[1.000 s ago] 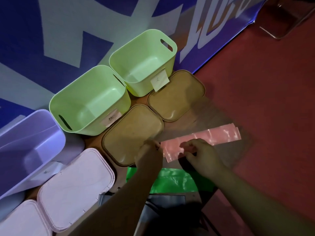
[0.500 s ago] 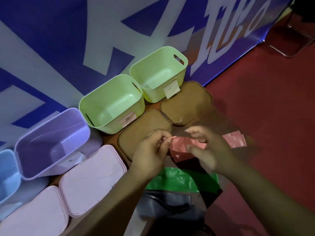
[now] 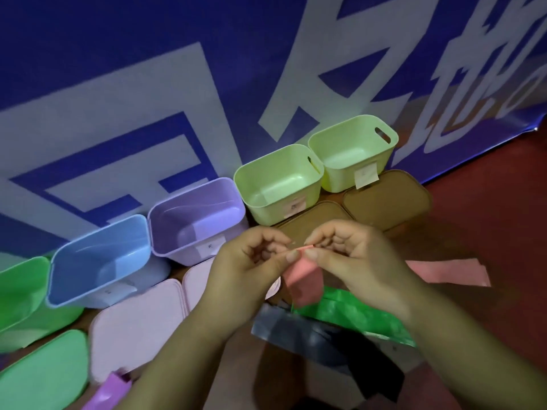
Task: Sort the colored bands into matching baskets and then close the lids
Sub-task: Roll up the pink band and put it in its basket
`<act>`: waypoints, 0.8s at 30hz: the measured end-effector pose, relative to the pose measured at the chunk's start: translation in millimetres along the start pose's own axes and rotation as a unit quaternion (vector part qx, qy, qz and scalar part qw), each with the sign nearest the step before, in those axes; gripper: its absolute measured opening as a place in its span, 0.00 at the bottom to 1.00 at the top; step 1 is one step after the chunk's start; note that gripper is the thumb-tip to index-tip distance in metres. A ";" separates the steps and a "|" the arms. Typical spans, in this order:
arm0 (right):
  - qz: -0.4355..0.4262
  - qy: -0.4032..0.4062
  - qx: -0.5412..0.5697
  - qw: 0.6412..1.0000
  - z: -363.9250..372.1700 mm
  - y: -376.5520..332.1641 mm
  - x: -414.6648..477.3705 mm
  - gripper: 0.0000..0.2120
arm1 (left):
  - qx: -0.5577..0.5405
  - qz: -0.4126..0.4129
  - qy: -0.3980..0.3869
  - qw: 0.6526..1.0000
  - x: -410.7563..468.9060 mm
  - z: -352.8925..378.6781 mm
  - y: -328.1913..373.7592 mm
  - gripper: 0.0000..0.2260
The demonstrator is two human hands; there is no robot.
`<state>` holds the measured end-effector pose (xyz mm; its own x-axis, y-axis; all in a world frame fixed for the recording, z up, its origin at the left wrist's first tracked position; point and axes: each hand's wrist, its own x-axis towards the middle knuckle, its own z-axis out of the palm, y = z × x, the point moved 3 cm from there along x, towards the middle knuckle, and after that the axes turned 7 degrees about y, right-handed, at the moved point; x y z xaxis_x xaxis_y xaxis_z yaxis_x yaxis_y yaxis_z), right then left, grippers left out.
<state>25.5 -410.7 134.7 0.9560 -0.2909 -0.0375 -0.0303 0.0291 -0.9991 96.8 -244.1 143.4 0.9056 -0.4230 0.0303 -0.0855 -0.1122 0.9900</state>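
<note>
My left hand [image 3: 257,261] and my right hand [image 3: 352,258] both pinch the top edge of a pink band [image 3: 305,279], held up above the floor; its far end [image 3: 450,272] trails to the right on the floor. Under my hands lie a green band [image 3: 355,315] and a black band [image 3: 319,335]. A purple band [image 3: 109,392] lies at the bottom left. Open baskets line the wall: two light green [image 3: 278,184] [image 3: 352,155], a purple one [image 3: 195,220], a blue one [image 3: 97,261] and a green one [image 3: 17,291].
Lids lie in front of the baskets: two brown [image 3: 387,199] [image 3: 313,217], pink ones [image 3: 136,324], a green one [image 3: 41,371]. A blue banner with white lettering [image 3: 177,84] stands behind the baskets. Red floor [image 3: 488,208] spreads to the right.
Both hands lifted the pink band off the floor and brought its end together between their fingertips. The view swung left, bringing the blue and green baskets into sight.
</note>
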 end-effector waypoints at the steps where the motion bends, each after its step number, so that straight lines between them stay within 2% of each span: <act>1: -0.007 0.003 -0.003 1.000 9.3 -2.1 -2.8 0.09 | -0.009 -0.007 0.005 1.000 -6.3 -10.3 0.3 0.08; 5: -0.011 0.016 0.003 1.000 46.4 -11.1 -19.8 0.09 | -0.019 -0.018 0.014 1.000 -33.1 -47.4 -0.7 0.04; 9: -0.025 0.041 -0.044 0.998 80.6 -15.2 -43.7 0.13 | -0.036 -0.015 0.017 0.999 -60.6 -79.9 1.1 0.04; 15: -0.008 0.082 -0.069 0.994 117.6 -15.4 -82.6 0.08 | -0.052 0.004 -0.018 0.998 -92.3 -109.9 -3.1 0.01; 19: -0.004 0.105 -0.080 0.991 124.0 -6.3 -97.8 0.07 | -0.063 -0.015 -0.032 0.997 -101.2 -111.6 -14.0 0.01; 24: 0.015 0.077 -0.128 0.989 97.7 6.3 -92.4 0.10 | -0.054 -0.034 -0.007 0.998 -97.0 -101.4 -23.7 0.02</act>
<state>-34.6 -290.3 133.8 0.8988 -0.4355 -0.0498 -0.1496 -0.1981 -0.9687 53.1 -109.2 130.9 0.9015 -0.4311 -0.0394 0.0223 -0.0447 0.9988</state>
